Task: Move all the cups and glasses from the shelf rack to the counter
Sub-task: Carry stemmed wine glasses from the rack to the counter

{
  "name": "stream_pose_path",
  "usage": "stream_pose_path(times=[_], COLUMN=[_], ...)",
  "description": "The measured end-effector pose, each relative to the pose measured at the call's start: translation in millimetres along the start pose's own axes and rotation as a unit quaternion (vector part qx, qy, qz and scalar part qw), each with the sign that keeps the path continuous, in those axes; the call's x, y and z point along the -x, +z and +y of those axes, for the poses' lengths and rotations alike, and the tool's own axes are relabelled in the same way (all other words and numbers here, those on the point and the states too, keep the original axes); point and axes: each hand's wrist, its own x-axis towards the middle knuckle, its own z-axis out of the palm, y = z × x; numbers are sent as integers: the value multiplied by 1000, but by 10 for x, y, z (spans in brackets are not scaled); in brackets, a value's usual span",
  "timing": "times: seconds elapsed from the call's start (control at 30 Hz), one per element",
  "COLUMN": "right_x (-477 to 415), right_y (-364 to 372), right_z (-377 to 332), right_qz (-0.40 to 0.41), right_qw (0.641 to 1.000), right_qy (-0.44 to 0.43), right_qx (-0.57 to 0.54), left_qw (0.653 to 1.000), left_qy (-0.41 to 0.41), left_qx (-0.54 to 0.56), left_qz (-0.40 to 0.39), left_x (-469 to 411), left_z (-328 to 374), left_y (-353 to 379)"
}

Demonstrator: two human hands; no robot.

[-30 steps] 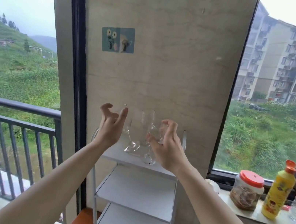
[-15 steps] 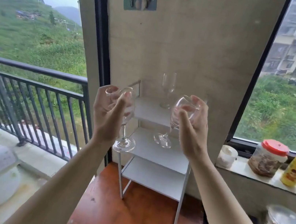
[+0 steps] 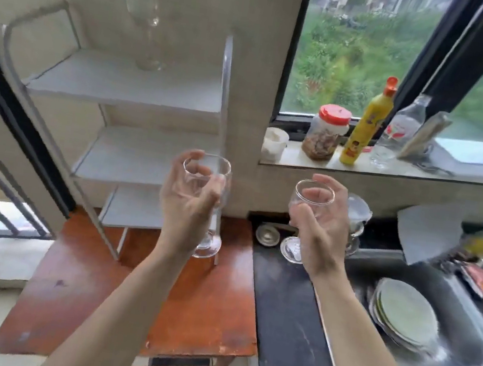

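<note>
A white shelf rack (image 3: 129,84) stands on a reddish wooden table (image 3: 208,309), and it serves as the landmark here. On the rack's top shelf a tall flute glass (image 3: 140,11) stands upright near the back wall. In front of the rack's right post, the left hand (image 3: 188,203) is curled around the bowl of a stemmed wine glass (image 3: 210,203), fingers on the far side and thumb on the near side; the glass is upright, with its foot hanging above the wooden table. Further right of the rack, the right hand (image 3: 320,226) is wrapped the same way around a second wine glass (image 3: 312,206), also upright, its foot over the dark counter (image 3: 284,330) that adjoins the table. Right of the rack at shelf height, a window ledge (image 3: 392,171) carries a red-lidded jar (image 3: 326,132), a yellow bottle (image 3: 366,123) and a clear bottle (image 3: 398,131). Farthest right of the rack, a sink (image 3: 459,350) holds stacked plates (image 3: 405,314).
</note>
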Motion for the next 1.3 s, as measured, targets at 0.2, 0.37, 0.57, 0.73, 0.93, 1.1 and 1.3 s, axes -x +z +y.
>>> stream_pose_path(times=[0.2,0.37,0.57,0.73,0.93,1.1,1.3], right_x=[287,768,1719,2750,3697,4090,4296], right_y=[-1318,-2428,-3779,-5003,-6154,-6980,-8110], right_z=[-357,-810,-1243,-1527,-1758,-1807,-1809], right_qz=[166,284,362,433,538,579,635], right_qw=[984,952,922,890,831,801,748], right_qy=[-37,-76,-106,-95,-97,-76,-70], right_qx=[54,81,89,103,102,132,179], left_qw=[986,959,909,861,785,757,712], left_qy=[-36,-26,-25,-59,-89,-102,-113], left_qx=[30,95,154,196,227,213,243], left_qz=[-162,-266,-386,-466,-570,-609,-649], left_x=[518,1186,2474,3894,5272,6096,7051], left_z=[-84,298,701,952,1116,1084,1023], left_y=[1216,2168,3188,3963,4700,5379,6483])
